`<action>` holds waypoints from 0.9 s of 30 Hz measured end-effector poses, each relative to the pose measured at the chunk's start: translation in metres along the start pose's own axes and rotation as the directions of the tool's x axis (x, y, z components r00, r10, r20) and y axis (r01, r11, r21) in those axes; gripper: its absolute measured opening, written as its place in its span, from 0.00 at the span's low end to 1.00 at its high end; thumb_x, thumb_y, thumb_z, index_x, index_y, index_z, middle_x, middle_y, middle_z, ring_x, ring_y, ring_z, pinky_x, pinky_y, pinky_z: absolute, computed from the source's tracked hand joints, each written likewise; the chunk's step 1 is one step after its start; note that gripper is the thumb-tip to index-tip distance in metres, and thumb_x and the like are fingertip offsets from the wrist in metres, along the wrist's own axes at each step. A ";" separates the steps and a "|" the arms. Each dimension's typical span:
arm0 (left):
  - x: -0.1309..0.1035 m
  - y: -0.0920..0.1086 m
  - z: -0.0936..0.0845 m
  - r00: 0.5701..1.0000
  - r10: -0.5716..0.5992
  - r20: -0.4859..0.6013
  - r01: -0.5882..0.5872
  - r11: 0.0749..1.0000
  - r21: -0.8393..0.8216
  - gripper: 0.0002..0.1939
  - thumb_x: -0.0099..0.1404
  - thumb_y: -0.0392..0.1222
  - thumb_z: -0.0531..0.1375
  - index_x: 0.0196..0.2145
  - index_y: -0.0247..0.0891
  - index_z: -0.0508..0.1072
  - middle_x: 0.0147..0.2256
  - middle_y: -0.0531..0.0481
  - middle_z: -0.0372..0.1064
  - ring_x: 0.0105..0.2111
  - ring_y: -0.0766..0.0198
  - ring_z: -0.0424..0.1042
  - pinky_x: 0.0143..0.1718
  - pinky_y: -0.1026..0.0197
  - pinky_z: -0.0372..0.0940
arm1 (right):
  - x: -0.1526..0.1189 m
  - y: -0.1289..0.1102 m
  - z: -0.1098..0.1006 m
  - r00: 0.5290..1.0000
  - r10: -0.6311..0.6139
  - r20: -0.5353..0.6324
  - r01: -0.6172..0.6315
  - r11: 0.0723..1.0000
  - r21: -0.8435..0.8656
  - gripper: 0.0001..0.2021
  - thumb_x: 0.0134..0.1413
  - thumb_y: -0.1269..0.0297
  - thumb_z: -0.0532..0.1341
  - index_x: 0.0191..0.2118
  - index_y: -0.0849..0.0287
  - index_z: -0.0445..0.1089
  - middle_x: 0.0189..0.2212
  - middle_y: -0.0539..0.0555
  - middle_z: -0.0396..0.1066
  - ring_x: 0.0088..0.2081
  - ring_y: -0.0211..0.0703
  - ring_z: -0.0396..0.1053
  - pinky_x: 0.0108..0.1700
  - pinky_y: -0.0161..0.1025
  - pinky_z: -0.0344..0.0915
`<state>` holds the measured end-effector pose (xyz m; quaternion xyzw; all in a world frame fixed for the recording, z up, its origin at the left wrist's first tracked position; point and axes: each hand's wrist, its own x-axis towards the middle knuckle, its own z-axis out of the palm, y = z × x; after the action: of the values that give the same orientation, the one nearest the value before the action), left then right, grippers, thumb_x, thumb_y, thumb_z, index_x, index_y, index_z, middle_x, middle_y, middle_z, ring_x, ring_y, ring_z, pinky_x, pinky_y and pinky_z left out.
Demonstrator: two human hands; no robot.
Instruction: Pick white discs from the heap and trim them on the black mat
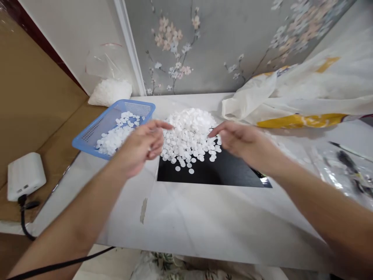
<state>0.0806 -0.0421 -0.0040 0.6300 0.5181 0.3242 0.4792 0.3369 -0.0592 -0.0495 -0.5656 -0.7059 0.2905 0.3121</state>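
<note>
A heap of small white discs (pixel 189 132) lies on a black sheet (pixel 210 171) on the white table. My left hand (pixel 142 146) is at the heap's left side, index finger stretched toward it and the other fingers curled; whether it holds anything is not visible. At the right side, my right hand (pixel 240 142) points its index finger toward the discs, with the remaining fingers bent and partly hidden. More discs are in a blue basket (pixel 89 134), just beyond my left hand.
A clear bag with white contents (pixel 110 92) stands behind the basket. White and yellow plastic bags (pixel 276 99) lie at the back right. A white power adapter (pixel 26 175) with a black cable is at the far left. Clear packets (pixel 344 167) lie at the right.
</note>
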 end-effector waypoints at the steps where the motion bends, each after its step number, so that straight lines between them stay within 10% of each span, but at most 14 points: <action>1: 0.006 -0.010 0.011 0.999 0.023 0.033 -0.025 0.996 0.080 0.11 0.69 0.42 0.51 0.42 0.39 0.71 0.19 0.59 0.58 0.17 0.71 0.58 0.20 0.67 0.55 | 0.002 -0.001 0.011 0.999 -0.016 0.031 0.017 0.999 -0.029 0.15 0.64 0.58 0.51 0.39 0.60 0.72 0.20 0.48 0.66 0.22 0.35 0.62 0.26 0.34 0.59; 5: 0.011 -0.041 0.040 0.975 0.189 0.119 -0.223 0.780 0.585 0.09 0.66 0.43 0.54 0.36 0.44 0.75 0.19 0.57 0.64 0.21 0.65 0.63 0.25 0.64 0.53 | 0.001 0.005 0.044 0.994 -0.067 0.085 0.083 0.974 -0.210 0.11 0.59 0.60 0.56 0.39 0.54 0.74 0.13 0.44 0.59 0.16 0.36 0.56 0.23 0.34 0.52; 11: -0.001 -0.053 0.042 0.948 0.095 0.305 -0.301 0.587 0.752 0.12 0.68 0.42 0.52 0.41 0.49 0.74 0.32 0.54 0.76 0.31 0.60 0.72 0.28 0.63 0.55 | -0.003 0.019 0.047 0.985 -0.036 0.167 0.095 0.927 -0.363 0.15 0.59 0.60 0.56 0.48 0.51 0.74 0.14 0.46 0.66 0.16 0.38 0.60 0.24 0.35 0.55; 27: 0.008 -0.053 0.031 0.967 -0.014 0.253 -0.178 0.673 0.718 0.08 0.66 0.38 0.54 0.38 0.48 0.72 0.30 0.59 0.77 0.28 0.62 0.72 0.27 0.64 0.53 | -0.005 0.019 0.027 0.957 0.065 0.283 0.005 0.971 -0.239 0.06 0.53 0.63 0.63 0.38 0.50 0.73 0.13 0.41 0.58 0.15 0.35 0.58 0.20 0.32 0.54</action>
<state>0.0921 -0.0428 -0.0645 0.8260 0.5143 0.0322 0.2286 0.3289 -0.0623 -0.0814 -0.5610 -0.7648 0.2884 0.1314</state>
